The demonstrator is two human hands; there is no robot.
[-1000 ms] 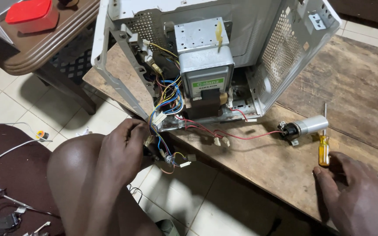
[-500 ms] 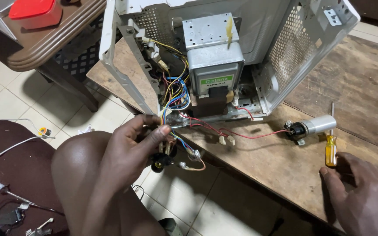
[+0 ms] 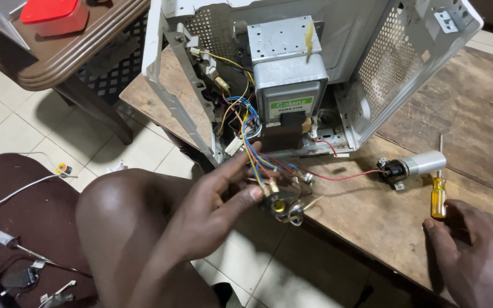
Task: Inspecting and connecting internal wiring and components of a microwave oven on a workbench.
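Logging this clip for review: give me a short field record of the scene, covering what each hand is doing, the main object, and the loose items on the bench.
setting: wooden workbench over a tiled floor
main object: opened white appliance casing, its wiring exposed
left hand: fingers pinch a small wired component at the bench edge
wires: coloured bundle runs from the casing to that component
right hand: rests flat on the bench, holding nothing
nearest tool: yellow-handled screwdriver, just above the right hand
other part: silver cylindrical capacitor on red leads
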